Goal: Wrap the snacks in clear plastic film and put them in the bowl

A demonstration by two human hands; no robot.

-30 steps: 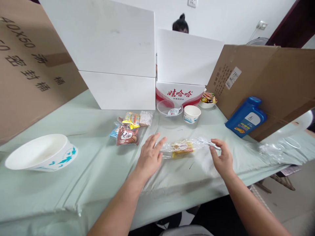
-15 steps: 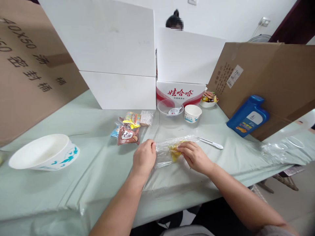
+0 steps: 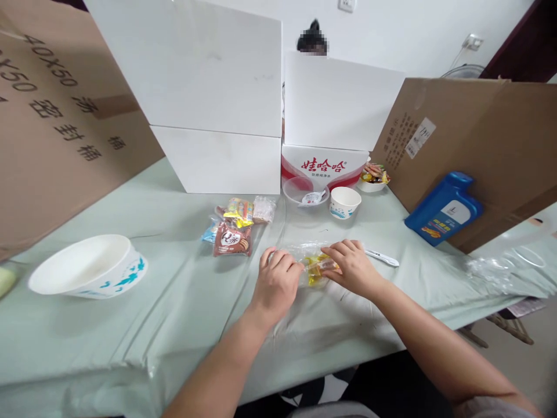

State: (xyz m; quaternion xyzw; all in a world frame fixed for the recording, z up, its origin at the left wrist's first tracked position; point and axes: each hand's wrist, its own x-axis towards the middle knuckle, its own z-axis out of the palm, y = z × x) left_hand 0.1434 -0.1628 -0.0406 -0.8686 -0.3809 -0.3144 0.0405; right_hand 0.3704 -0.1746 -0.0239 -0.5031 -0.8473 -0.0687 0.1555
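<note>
In the middle of the table lies a clear plastic bag (image 3: 300, 249) with a yellow snack packet (image 3: 315, 271) in or under its film; I cannot tell which. My left hand (image 3: 278, 281) is closed on the bag's left end. The fingers of my right hand (image 3: 353, 270) curl over the yellow packet's right side and grip it together with the film. Just beyond that hand a white utility knife (image 3: 383, 258) rests on the table, its near end partly hidden. To the left of the bag, several small wrapped snacks (image 3: 232, 238) form a little pile.
A large white paper bowl (image 3: 108, 281) stands at left. Behind the bag are a clear plastic bowl (image 3: 291, 188), a small paper cup (image 3: 345, 203) and a filled dish (image 3: 372, 187). A blue bottle (image 3: 448, 209) leans by a cardboard box (image 3: 478, 128). White boxes (image 3: 217, 162) wall the back; a person's head shows behind.
My left hand has shifted right and forward over the bag, closer to my right hand. The film between them is bunched rather than stretched, and more of the yellow packet shows.
</note>
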